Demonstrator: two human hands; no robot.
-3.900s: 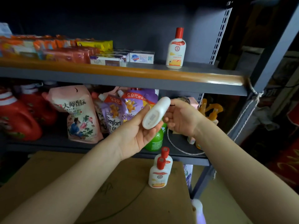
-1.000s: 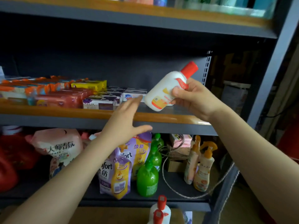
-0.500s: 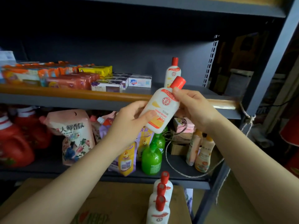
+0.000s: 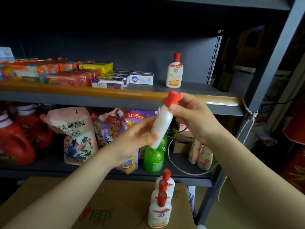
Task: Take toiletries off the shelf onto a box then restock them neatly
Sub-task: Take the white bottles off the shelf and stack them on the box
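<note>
A white lotion bottle (image 4: 162,124) with a red cap hangs edge-on in front of the middle shelf (image 4: 115,95). My right hand (image 4: 193,119) pinches it at the cap and neck. My left hand (image 4: 137,138) holds its lower end between thumb and fingers. One matching bottle (image 4: 174,71) stands upright on the shelf at the right. Three more bottles (image 4: 160,205) stand in a row on the cardboard box (image 4: 115,209) below.
Soap packs and boxes (image 4: 109,76) fill the left and middle of the shelf. On the lower shelf sit red jugs (image 4: 14,139), refill pouches (image 4: 76,134), green bottles (image 4: 153,159) and a rope. A grey upright post (image 4: 257,96) stands at the right.
The bottle taken from the shelf has come down and turned from label-forward to edge-on. My left hand has slid down to its base. The view has dipped slightly.
</note>
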